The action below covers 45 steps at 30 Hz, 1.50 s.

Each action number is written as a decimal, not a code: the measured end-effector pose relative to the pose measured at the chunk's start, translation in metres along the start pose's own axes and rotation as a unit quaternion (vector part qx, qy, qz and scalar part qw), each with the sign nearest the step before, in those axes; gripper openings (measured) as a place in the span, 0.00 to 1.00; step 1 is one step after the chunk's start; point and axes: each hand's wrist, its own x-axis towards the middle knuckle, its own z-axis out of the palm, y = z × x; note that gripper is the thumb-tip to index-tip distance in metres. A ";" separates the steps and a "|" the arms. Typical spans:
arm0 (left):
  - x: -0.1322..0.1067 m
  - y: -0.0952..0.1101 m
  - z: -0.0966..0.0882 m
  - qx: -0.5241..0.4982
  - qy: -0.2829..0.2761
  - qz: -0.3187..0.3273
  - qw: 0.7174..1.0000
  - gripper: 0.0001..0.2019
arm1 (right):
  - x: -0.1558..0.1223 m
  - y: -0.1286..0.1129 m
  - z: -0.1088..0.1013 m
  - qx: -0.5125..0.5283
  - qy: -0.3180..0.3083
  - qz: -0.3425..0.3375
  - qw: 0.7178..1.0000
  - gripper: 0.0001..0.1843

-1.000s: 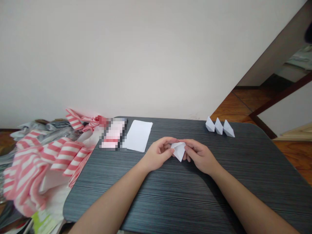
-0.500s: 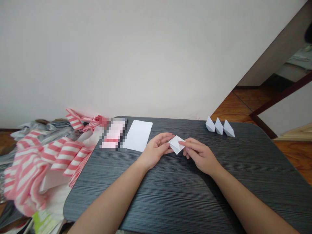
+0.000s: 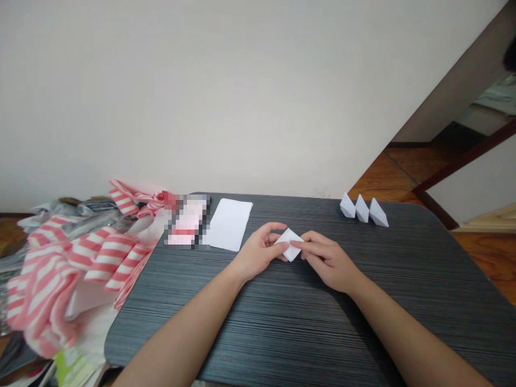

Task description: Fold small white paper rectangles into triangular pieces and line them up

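Observation:
Between my two hands is a small folded square of white paper (image 3: pixel 291 257), turned with a corner toward me. My left hand (image 3: pixel 260 248) is closed on its left side, thumb on top and fingers behind and beneath. My right hand (image 3: pixel 328 260) grips its right side, with the index finger lying across the middle of the face. The fingertips under the paper are partly hidden. On the table's far right, three folded white paper boats (image 3: pixel 362 209) stand in a row. A stack of white paper sheets (image 3: pixel 229 223) lies left of my left hand.
The dark, grained table (image 3: pixel 258 333) backs onto a pale wall (image 3: pixel 258 97). A blurred-out pink item (image 3: pixel 187 220) lies near its left edge. Red-and-white striped cloth (image 3: pixel 107 252) is heaped with bags beside the table. Wooden floor (image 3: pixel 377 174) shows at right.
The folded paper has shifted slightly toward me and left. My left thumb now rests on its face, and my right index finger has moved inward to the middle.

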 end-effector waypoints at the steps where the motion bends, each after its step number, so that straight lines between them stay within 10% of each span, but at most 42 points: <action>1: 0.000 0.000 0.000 0.009 -0.001 0.002 1.000 0.23 | 0.000 0.000 0.001 0.005 0.001 0.007 1.000 0.21; 45: -0.003 -0.002 0.003 0.149 -0.007 -0.026 0.988 0.09 | 0.003 0.001 0.003 0.074 0.000 0.195 0.978 0.11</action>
